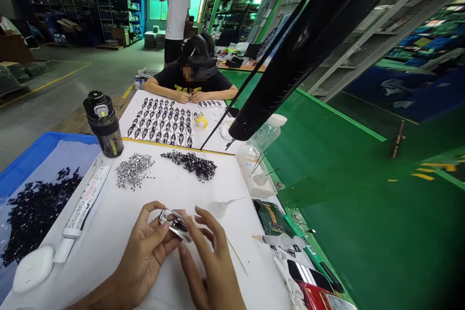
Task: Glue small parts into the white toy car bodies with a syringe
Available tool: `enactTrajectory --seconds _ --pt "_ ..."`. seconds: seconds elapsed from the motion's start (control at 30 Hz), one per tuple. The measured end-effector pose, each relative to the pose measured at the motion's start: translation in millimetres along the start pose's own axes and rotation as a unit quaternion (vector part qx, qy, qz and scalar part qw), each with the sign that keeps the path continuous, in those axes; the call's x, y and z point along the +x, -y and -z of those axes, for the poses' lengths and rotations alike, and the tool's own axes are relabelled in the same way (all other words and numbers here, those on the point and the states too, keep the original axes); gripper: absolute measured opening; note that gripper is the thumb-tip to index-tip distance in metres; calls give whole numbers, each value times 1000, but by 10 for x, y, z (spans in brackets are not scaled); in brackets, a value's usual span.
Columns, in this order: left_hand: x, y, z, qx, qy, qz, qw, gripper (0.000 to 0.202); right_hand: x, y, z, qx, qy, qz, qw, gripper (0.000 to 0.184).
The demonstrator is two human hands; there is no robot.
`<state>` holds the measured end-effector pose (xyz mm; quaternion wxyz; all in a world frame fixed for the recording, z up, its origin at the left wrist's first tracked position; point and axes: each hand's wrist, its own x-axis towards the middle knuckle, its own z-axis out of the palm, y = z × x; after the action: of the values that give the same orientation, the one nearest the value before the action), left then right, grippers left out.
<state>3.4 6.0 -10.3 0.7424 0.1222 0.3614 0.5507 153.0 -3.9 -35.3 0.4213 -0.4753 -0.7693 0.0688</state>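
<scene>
My left hand (147, 252) pinches a small silver and black metal part (174, 223) between thumb and fingers, low over the white board (119, 213). My right hand (209, 256) meets it from the right, fingertips closed on the same part. Beyond my hands lie a pile of small silver pieces (134, 171) and a pile of small black pieces (192, 162). A thin stick (238, 256) lies on the board just right of my right hand.
A blue tray (22, 164) of black parts sits at left, with a glue tube (85, 203), a white pod (32, 267) and a dark bottle (103, 123). Across the table a seated person leans over rows of parts (163, 123). A black lamp arm (305, 43) hangs overhead.
</scene>
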Motion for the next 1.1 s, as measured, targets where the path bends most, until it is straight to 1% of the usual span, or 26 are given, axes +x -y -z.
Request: enactTrajectory --seconds 0.07,0.13,0.2,0.23,0.3,0.33,0.4,0.47,0.53,0.63,0.7,0.8,0.9,0.97,1.03,1.1 --pt "-19 14 4 29 6 -20 999 36 9 -15 -2 52 -6 -78 996 38" --pt "-47 46 16 81 21 -50 995 33 28 -14 -2 133 25 -145 980 29" --pt "-83 85 31 154 26 -88 984 31 37 -3 -2 190 55 -192 961 20" --pt "-102 104 37 195 20 -104 975 31 34 3 -3 197 55 -209 956 17" --pt "-137 136 50 270 4 -124 955 29 3 6 -10 168 29 -217 961 15" --pt "-153 150 58 298 1 -127 946 26 -23 3 -14 144 6 -205 968 15" --pt "-181 179 82 333 13 -136 933 20 -91 -12 -21 93 -20 -166 982 14" --pt "-205 212 116 354 36 -172 919 17 -163 -34 -18 40 -39 -129 990 13" --pt "-224 244 158 376 59 -220 898 17 -216 -63 -2 -1 -58 -83 995 15" --pt "-232 273 213 410 77 -274 867 22 -223 -107 38 -1 -78 3 997 24" --pt "-224 274 228 417 79 -290 858 23 -179 -126 71 11 -90 38 995 27" --pt "-214 257 201 405 63 -288 865 18 -94 -130 131 19 -86 70 994 29" --pt "-233 239 125 382 15 -260 887 14 -73 -116 182 17 -58 83 995 30" --pt "-257 232 71 351 -18 -234 906 13 -106 -107 194 -1 -68 77 995 31" --pt "-274 224 35 317 -41 -215 923 14 -147 -104 189 -7 -81 63 995 38" --pt "-277 213 23 306 -46 -207 928 14 -163 -107 178 7 -76 54 996 47"
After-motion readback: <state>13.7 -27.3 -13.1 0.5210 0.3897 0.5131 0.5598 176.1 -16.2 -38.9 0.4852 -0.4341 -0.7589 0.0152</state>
